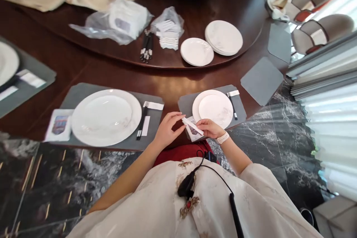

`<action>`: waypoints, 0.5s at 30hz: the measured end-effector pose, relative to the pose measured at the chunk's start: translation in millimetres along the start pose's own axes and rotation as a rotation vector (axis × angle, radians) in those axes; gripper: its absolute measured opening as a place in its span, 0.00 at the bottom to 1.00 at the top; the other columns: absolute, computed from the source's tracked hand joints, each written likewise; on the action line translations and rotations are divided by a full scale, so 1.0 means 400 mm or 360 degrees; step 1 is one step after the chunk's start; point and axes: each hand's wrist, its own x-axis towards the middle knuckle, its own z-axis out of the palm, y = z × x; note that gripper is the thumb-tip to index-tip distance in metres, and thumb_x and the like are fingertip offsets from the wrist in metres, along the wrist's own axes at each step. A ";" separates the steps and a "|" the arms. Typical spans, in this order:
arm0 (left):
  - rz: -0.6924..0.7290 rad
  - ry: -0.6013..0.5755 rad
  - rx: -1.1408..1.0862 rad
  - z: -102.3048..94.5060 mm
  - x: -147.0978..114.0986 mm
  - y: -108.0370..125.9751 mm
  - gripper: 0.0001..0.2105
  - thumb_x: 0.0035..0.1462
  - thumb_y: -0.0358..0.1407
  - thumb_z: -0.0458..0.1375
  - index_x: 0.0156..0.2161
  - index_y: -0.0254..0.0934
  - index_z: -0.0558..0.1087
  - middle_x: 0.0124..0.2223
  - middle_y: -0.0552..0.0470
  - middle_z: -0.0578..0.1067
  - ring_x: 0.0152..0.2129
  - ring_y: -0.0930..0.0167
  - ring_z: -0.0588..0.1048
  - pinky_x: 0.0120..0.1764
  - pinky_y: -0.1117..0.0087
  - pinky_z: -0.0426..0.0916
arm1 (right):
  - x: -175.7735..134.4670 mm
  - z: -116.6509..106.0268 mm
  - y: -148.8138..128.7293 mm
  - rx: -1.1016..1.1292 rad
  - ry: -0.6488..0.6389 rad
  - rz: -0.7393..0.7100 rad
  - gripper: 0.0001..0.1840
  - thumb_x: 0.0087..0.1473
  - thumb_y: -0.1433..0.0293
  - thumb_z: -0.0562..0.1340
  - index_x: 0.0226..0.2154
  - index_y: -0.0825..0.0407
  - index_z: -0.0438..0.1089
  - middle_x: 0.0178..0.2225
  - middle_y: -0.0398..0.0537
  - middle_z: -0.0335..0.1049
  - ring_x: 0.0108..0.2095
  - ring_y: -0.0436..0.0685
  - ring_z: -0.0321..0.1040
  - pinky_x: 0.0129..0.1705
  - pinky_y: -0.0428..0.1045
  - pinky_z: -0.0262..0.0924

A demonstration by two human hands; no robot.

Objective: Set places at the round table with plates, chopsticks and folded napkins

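Over table edge, left hand [167, 129] and right hand [209, 128] pinching white packet [192, 126], contents unclear.

On the desk [83, 70] in front of me, a large white plate [106, 116] sits on a grey placemat [80, 93], with black chopsticks [141, 122] just to its right and a printed card [59, 125] at its left. Farther back, on the raised round centre, I see two stacks of small white plates [212, 44], a bundle of chopsticks [147, 46] and plastic bags [117, 22]. Spare grey mats [261, 80] lie to my right, near the padded chairs [323, 29].
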 end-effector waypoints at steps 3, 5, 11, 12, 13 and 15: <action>-0.0084 -0.0068 -0.0037 0.023 0.014 0.018 0.16 0.61 0.46 0.60 0.50 0.43 0.77 0.52 0.45 0.76 0.45 0.65 0.76 0.48 0.61 0.75 | -0.057 -0.162 -0.005 -0.0067 0.0595 -0.0275 0.22 0.37 0.61 0.76 0.33 0.55 0.74 0.25 0.41 0.72 0.23 0.45 0.63 0.26 0.42 0.61; -0.0137 -0.0195 -0.0028 0.023 0.018 0.020 0.15 0.62 0.46 0.57 0.47 0.42 0.78 0.49 0.45 0.77 0.40 0.67 0.76 0.45 0.63 0.76 | -0.092 -0.289 -0.019 -0.0263 0.1176 -0.0472 0.20 0.40 0.60 0.74 0.33 0.55 0.75 0.25 0.42 0.71 0.24 0.47 0.62 0.27 0.44 0.61; -0.0325 -0.0517 0.0108 0.016 0.006 0.036 0.18 0.63 0.49 0.54 0.45 0.39 0.79 0.43 0.46 0.78 0.36 0.67 0.76 0.38 0.67 0.73 | -0.136 -0.578 -0.043 -0.1023 0.2100 -0.0459 0.11 0.50 0.68 0.61 0.34 0.57 0.76 0.36 0.55 0.78 0.38 0.58 0.72 0.47 0.53 0.66; -0.0352 -0.0559 0.0117 0.018 0.003 0.042 0.19 0.62 0.50 0.54 0.45 0.39 0.79 0.43 0.46 0.78 0.36 0.67 0.77 0.37 0.68 0.73 | -0.131 -0.601 -0.043 -0.1114 0.2093 -0.0394 0.12 0.51 0.69 0.59 0.36 0.57 0.76 0.38 0.56 0.78 0.39 0.58 0.72 0.49 0.53 0.65; -0.0373 -0.0604 0.0123 0.019 0.002 0.047 0.20 0.62 0.50 0.54 0.45 0.39 0.79 0.43 0.46 0.78 0.36 0.67 0.77 0.35 0.68 0.73 | -0.124 -0.619 -0.040 -0.1198 0.2072 -0.0335 0.13 0.52 0.71 0.58 0.37 0.57 0.76 0.39 0.57 0.78 0.39 0.58 0.72 0.49 0.52 0.65; -0.0398 -0.0689 0.0127 0.022 0.001 0.057 0.20 0.62 0.51 0.53 0.45 0.39 0.79 0.43 0.46 0.78 0.36 0.66 0.77 0.36 0.67 0.73 | -0.103 -0.641 -0.034 -0.1329 0.2009 -0.0256 0.13 0.53 0.72 0.57 0.37 0.57 0.76 0.39 0.57 0.78 0.39 0.57 0.72 0.50 0.52 0.65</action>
